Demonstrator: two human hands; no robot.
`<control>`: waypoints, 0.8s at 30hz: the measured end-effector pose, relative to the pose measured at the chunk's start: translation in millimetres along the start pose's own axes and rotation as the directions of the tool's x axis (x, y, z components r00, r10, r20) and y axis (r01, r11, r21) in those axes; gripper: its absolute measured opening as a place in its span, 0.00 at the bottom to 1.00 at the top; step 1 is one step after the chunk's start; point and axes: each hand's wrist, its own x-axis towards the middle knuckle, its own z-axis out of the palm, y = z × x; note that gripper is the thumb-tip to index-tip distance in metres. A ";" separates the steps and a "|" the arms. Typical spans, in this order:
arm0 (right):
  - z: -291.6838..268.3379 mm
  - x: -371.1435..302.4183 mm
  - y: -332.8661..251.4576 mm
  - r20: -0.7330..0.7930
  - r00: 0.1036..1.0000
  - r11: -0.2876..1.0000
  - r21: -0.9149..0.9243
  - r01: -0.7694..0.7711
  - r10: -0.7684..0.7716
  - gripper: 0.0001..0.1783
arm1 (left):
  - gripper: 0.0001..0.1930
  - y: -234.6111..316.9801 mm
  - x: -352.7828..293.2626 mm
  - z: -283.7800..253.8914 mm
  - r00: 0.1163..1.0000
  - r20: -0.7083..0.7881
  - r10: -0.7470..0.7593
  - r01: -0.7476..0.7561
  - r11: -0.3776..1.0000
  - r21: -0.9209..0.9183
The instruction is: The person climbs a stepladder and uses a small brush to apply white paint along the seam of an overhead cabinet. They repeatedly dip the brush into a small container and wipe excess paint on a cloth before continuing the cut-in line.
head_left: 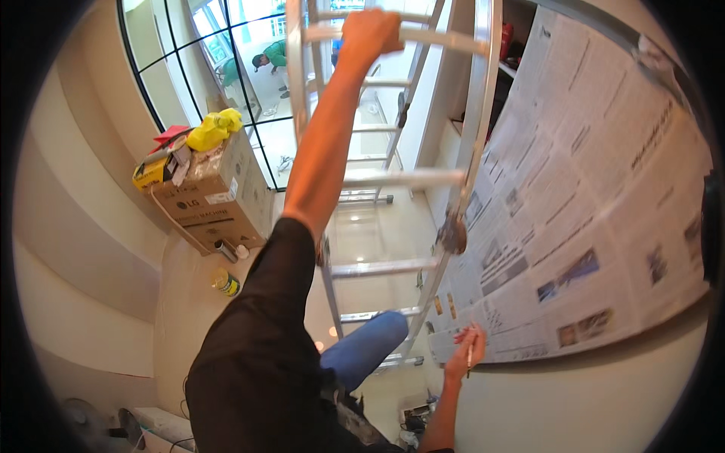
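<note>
My left hand (370, 34) is raised and wrapped round a high rung of a silver metal stepladder (404, 178), arm stretched far forward. Low on the right, my right hand (461, 353) is closed on a thin, stick-like tool (470, 362) pointing downward; its kind is too small to tell. That hand is close to the lower edge of newspaper sheets (529, 226) covering a large panel on the right. My knee in blue jeans (370, 347) is bent near the ladder's lower rungs.
On the left stands a cardboard box (219, 200) with a yellow bag (214, 130) on top. Beside it on the floor is a yellow can (226, 282). A black-framed glass partition (226, 68) is ahead, with a person in green (276, 57) bending beyond. Small items (415, 415) lie below.
</note>
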 end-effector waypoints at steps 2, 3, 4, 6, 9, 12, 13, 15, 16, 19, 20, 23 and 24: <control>47.0 48.4 -70.3 0.125 0.988 0.988 0.140 0.069 -0.086 0.17 | 0.13 0.8 -5.6 -6.0 0.997 0.071 -0.021 0.019 1.000 0.019; 58.4 58.6 -108.2 0.184 0.977 0.982 0.176 0.071 -0.104 0.18 | 0.11 3.2 -10.2 -9.6 0.995 0.092 -0.026 0.027 1.000 -0.011; 64.7 72.3 -142.8 0.242 0.962 0.975 0.210 0.071 -0.122 0.19 | 0.10 5.5 -13.8 -15.1 0.993 0.108 -0.043 0.050 0.997 -0.056; 76.5 108.6 -201.7 0.297 0.931 0.977 0.105 0.188 -0.211 0.20 | 0.08 9.9 -11.5 -22.2 0.981 0.172 -0.095 0.120 0.982 -0.145; 74.1 133.7 -258.6 0.314 0.937 0.988 0.059 0.139 -0.151 0.21 | 0.08 11.9 -10.2 -31.6 0.965 0.246 -0.089 0.127 0.981 -0.143; 59.8 159.4 -286.3 0.270 0.955 0.992 0.017 0.123 -0.123 0.23 | 0.09 13.2 -6.7 -38.4 0.957 0.277 -0.079 0.135 0.973 -0.188; 53.7 164.7 -294.1 0.241 0.966 0.996 0.010 0.091 -0.091 0.24 | 0.09 14.1 -5.5 -39.8 0.950 0.302 -0.084 0.148 0.969 -0.196; 44.9 174.5 -308.4 0.182 0.983 1.000 -0.008 0.007 -0.006 0.24 | 0.10 13.8 -2.5 -41.9 0.944 0.320 -0.080 0.147 0.971 -0.191; 41.1 180.2 -314.9 0.162 0.986 0.999 -0.040 -0.021 0.028 0.23 | 0.10 13.2 -1.8 -42.7 0.925 0.372 -0.079 0.160 0.968 -0.191; 38.3 197.3 -332.5 0.145 0.983 0.992 -0.074 -0.107 0.116 0.21 | 0.11 10.9 -2.0 -42.9 0.914 0.399 -0.070 0.169 0.961 -0.219; 40.0 203.5 -337.9 0.160 0.981 0.993 -0.061 -0.099 0.108 0.21 | 0.12 9.6 -2.5 -43.2 0.907 0.417 -0.053 0.158 0.963 -0.221; 44.6 224.3 -351.1 0.190 0.976 0.995 -0.029 -0.098 0.102 0.21 | 0.14 6.8 -3.0 -42.5 0.931 0.363 -0.036 0.149 0.946 -0.289; 47.7 232.0 -353.2 0.194 0.978 0.997 -0.011 -0.073 0.074 0.22 | 0.14 7.2 -4.0 -43.4 0.911 0.408 -0.050 0.181 0.940 -0.288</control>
